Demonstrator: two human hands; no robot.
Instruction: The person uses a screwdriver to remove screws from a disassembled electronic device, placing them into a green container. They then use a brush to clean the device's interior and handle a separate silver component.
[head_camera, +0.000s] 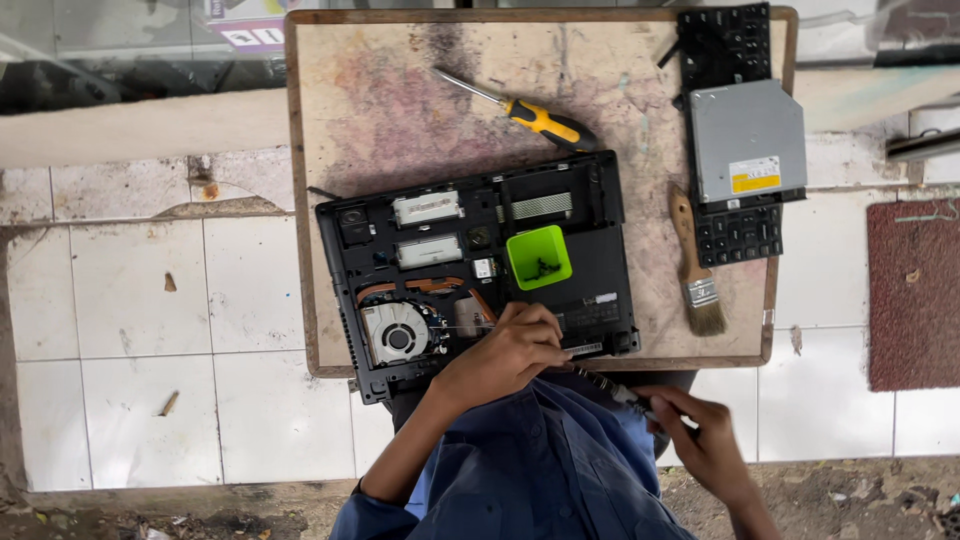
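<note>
opened laptop base (478, 262) lying bottom-up on a worn wooden bench (400, 100), slightly skewed, near edge hanging just over the bench's front rim. cooling fan (397, 333) exposed at the near left corner, copper heat pipe (420, 287) just above it, two silver modules (428, 208) further up. small green cup (539, 257) sitting on the base right of centre, dark screws inside.

left hand (510, 355) resting on the near edge of the base beside the fan, fingers curled down onto the board; grip narrow, pressing on the laptop, can't tell if anything is pinched under the fingers. right hand (705, 440) off the bench to the lower right, above blue clothing (540, 470), grip closed around a thin screwdriver (610, 388) whose shaft runs up-left toward the left hand; tip hidden by that hand.

yellow-and-black screwdriver (535, 118) lying apart on the bench above the base, tip pointing up-left. flat grey optical drive (748, 140) at the right, stacked on a black keyboard (735, 225) that sticks out above and below it. wooden-handled paint brush (694, 265) between base and keyboard, bristles toward the near edge. white tiled floor (150, 330) left of the bench, red mat (912, 295) far right.
</note>
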